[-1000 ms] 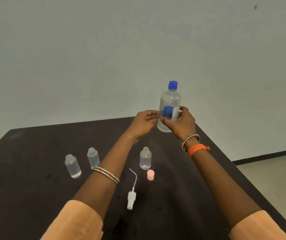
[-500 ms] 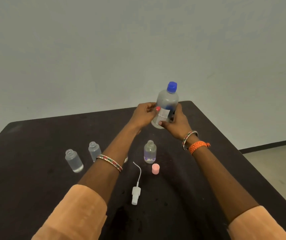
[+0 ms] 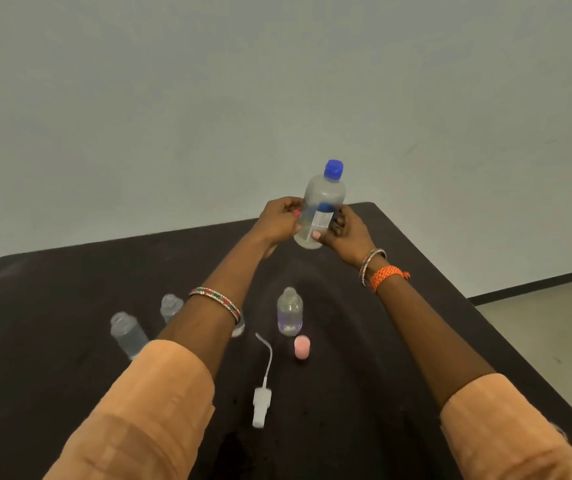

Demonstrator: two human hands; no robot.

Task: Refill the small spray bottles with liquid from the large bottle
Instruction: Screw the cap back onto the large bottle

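Above the far part of the dark table (image 3: 398, 341) I hold the large clear bottle (image 3: 324, 199) with its blue cap on, tilted slightly right. My left hand (image 3: 279, 221) grips its left side and my right hand (image 3: 345, 230) grips its lower right side. Nearer me stand three small open bottles: one (image 3: 290, 311) in the middle, one (image 3: 128, 336) at the left and one (image 3: 171, 306) partly behind my left forearm. A white spray head with its tube (image 3: 263, 393) lies on the table, and a pink cap (image 3: 301, 347) stands beside it.
A plain pale wall rises behind the table. The table's right edge runs diagonally, with light floor (image 3: 554, 334) beyond it. Another small clear object (image 3: 239, 325) peeks out from under my left wrist.
Both hands have lifted the large bottle off the table and brought it a little toward me, tilting it slightly. The small bottles, spray head and pink cap have stayed put.
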